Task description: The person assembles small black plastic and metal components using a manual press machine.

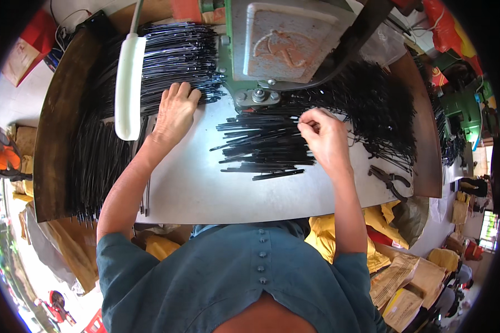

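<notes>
Thin black rods, which look like umbrella ribs, lie in bundles on a grey metal tabletop [183, 188]. My left hand [178, 108] bends its fingers down onto the near edge of the large upper-left pile of rods [172, 61]; its fingertips are hidden among them. A smaller, loose heap of rods [261, 145] lies in the middle, in front of the green press [258, 95]. At that heap's right end my right hand [325, 136] is closed in a pinch, thumb against the curled fingers. Whatever it pinches is too small to make out.
A white lamp [129, 89] hangs over the left piles. More rods [375, 105] are heaped at right, near black-handled pliers [390, 182]. Raised brown side walls [55, 150] border the table. Yellow sacking [323, 236] sits below its front edge, and an orange fan [3, 150] stands far left.
</notes>
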`<state>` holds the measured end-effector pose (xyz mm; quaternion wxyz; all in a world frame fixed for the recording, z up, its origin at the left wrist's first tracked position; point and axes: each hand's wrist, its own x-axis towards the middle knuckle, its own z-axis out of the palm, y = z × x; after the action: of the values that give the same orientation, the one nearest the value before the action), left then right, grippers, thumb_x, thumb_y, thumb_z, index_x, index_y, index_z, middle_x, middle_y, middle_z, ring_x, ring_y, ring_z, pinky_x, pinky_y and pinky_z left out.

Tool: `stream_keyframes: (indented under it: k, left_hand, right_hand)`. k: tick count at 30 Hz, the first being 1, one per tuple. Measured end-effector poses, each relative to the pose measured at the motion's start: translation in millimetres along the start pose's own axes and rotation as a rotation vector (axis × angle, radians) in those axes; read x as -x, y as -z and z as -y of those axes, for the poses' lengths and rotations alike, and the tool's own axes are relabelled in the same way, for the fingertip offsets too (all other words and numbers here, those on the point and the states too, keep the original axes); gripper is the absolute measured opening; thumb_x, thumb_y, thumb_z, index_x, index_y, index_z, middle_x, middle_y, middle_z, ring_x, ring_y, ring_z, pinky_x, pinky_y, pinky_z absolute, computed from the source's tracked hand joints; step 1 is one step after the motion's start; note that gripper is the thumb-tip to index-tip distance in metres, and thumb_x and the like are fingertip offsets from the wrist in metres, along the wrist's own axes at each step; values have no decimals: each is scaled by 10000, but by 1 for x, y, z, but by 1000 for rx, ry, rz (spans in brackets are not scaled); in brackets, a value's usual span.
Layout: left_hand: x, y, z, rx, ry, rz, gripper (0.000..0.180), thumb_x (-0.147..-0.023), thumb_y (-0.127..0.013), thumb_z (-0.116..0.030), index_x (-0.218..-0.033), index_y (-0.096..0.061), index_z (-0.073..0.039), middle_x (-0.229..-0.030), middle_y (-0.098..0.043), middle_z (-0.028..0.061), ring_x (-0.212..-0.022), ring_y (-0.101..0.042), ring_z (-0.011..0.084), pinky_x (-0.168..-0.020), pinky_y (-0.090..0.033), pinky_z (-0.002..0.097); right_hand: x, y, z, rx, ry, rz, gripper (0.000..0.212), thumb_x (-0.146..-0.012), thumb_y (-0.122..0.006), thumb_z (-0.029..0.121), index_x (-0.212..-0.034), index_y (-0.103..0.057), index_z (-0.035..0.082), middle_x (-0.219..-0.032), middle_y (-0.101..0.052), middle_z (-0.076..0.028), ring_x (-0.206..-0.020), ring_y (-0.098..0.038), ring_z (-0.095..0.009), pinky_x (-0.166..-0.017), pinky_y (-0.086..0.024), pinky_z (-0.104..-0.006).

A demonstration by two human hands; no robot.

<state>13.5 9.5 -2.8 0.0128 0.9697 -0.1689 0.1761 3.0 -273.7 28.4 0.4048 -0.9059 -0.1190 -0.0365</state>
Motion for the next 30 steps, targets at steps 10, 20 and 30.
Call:
stream_keyframes:
  k: [10, 20, 30]
  left_hand:
    - [-18, 31, -27, 108, -173, -173, 224, -673, -464, 8, -881, -501, -69, -749, -459, 70, -746, -482, 227, -678, -391, 330]
    - [-21, 22, -57, 643, 82, -144, 128, -766, -530, -30, -883, -548, 19, -713, -548, 113, -568, -531, 187, -525, -423, 265]
    - [-21, 17, -59, 750, 60, -134, 155, -781, -490, 8, -922, -547, 41, -683, -540, 111, -562, -513, 150, -529, -422, 259]
  right_hand:
    - [-9, -14, 16, 331, 132, 91, 217, -774, -530, 189, -689, -451, 6, -669, -522, -134, -598, -533, -288, -538, -417, -367]
    - [-24, -33, 18, -960, -422, 362, 219, -831, -500, 210, -720, -442, 31, -584, -425, 2, -405, -321, -4, -306, -230, -142]
    - [-25, -32, 19, -1053, -412, 369, 239, -831, -495, 208, -709, -462, 5, -556, -414, -4, -389, -324, -27, -317, -245, -171]
